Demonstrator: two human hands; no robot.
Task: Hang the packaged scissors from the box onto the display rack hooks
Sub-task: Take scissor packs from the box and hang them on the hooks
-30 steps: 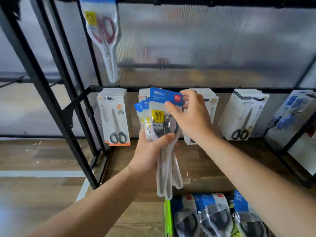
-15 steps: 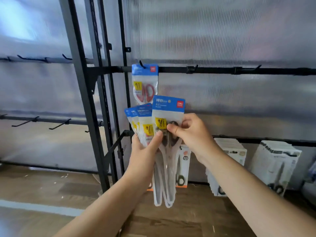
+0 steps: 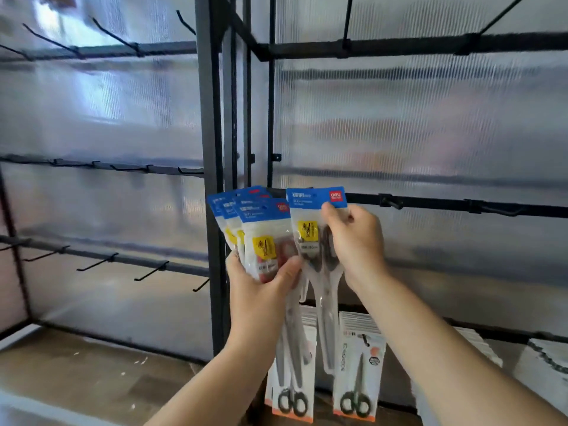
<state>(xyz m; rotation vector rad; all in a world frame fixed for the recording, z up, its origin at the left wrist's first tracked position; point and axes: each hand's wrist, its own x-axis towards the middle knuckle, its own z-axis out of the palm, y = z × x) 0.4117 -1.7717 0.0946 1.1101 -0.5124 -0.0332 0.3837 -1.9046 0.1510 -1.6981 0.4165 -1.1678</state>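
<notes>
packaged scissors being held up in front of rack bar | right grip is pinching that pack | left grip is clutching fanned stack just beside it

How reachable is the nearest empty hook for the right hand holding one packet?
Probably yes: the right hand holds its packet just left of that hook, nothing visibly between them.
</notes>
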